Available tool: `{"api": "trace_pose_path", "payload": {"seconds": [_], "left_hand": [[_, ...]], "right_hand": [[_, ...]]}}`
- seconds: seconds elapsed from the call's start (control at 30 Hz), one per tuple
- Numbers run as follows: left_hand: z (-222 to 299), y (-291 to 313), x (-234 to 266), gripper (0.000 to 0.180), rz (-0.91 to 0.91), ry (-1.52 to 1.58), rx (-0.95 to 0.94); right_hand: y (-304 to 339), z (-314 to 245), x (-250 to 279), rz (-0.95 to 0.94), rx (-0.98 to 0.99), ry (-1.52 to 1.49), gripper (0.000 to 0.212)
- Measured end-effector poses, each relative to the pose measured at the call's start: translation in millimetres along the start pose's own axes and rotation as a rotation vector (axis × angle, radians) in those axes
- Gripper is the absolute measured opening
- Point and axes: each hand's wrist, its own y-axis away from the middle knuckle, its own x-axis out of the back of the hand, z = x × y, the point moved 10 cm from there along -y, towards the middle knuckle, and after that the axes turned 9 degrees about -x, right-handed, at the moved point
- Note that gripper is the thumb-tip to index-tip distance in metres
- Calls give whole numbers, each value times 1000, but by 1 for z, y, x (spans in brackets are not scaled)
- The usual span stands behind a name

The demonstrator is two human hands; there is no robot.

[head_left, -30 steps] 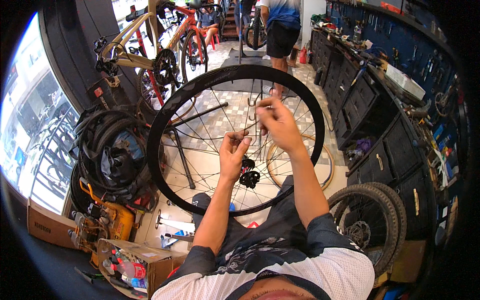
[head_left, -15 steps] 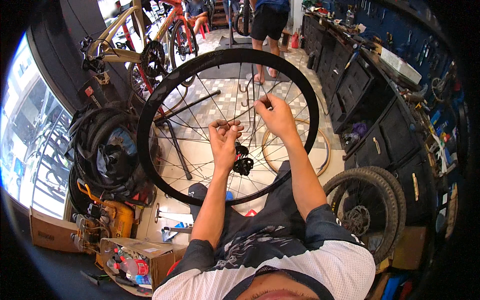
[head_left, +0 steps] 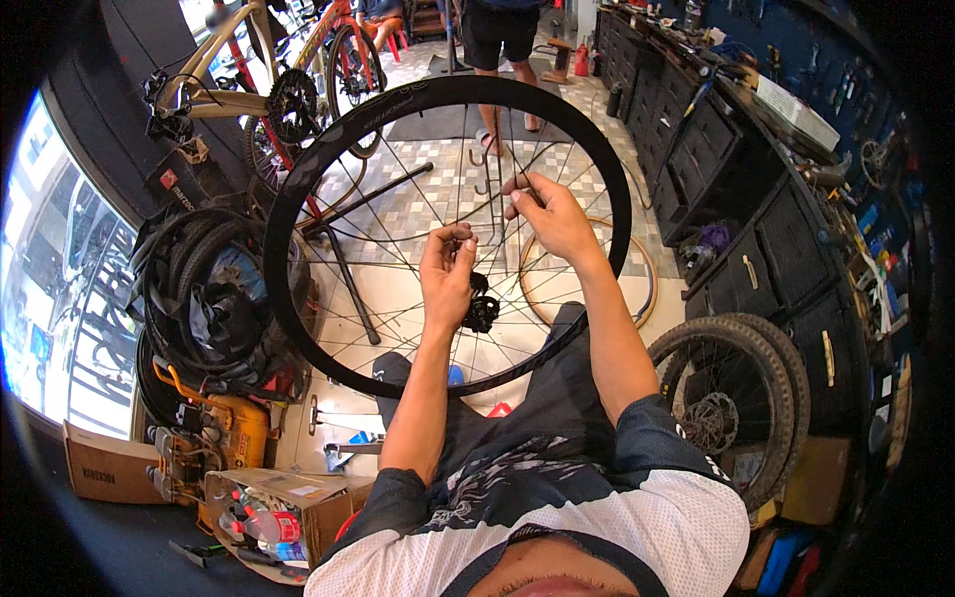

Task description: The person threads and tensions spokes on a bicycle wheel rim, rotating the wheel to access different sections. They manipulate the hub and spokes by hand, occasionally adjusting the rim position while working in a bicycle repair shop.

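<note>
A bicycle wheel (head_left: 290, 320) with a deep black rim and thin dark spokes stands tilted in front of me, over my legs. Its black hub (head_left: 481, 312) shows just below my hands. My left hand (head_left: 447, 271) is raised above the hub among the spokes, thumb and fingers pinched together. Higher and to the right, my right hand (head_left: 551, 221) is curled, its thumb and fingertips pressed together beside an upright spoke. Whatever lies between the fingertips of either hand is too fine to make out.
Bicycles (head_left: 298, 104) stand at the far left, above a heap of tyres (head_left: 204, 289). A cardboard box (head_left: 328, 507) of bottles sits lower left. Black drawer cabinets (head_left: 716, 169) line the right, with knobby-tyred wheels (head_left: 731, 418) below. Another person (head_left: 500, 40) stands beyond my wheel.
The fingers of my left hand have drawn closer together. My right hand stays pinched, slightly turned. The wheel appears a little higher and further left, and the standing person has shifted left in view.
</note>
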Motion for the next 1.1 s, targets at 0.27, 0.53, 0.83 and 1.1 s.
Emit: {"api": "trace_pose_path", "payload": {"seconds": [0.27, 0.53, 0.83, 1.1], "left_hand": [[4, 7, -4, 37, 15, -170, -8], [14, 0, -2, 45, 50, -186, 92], [6, -23, 16, 25, -184, -688, 70], [21, -48, 0, 39, -537, -889, 322]], "right_hand": [[3, -3, -10, -133, -86, -168, 13], [4, 3, 3, 98, 48, -17, 17], [19, 5, -22, -194, -125, -467, 19], [13, 8, -15, -150, -52, -288, 15]]}}
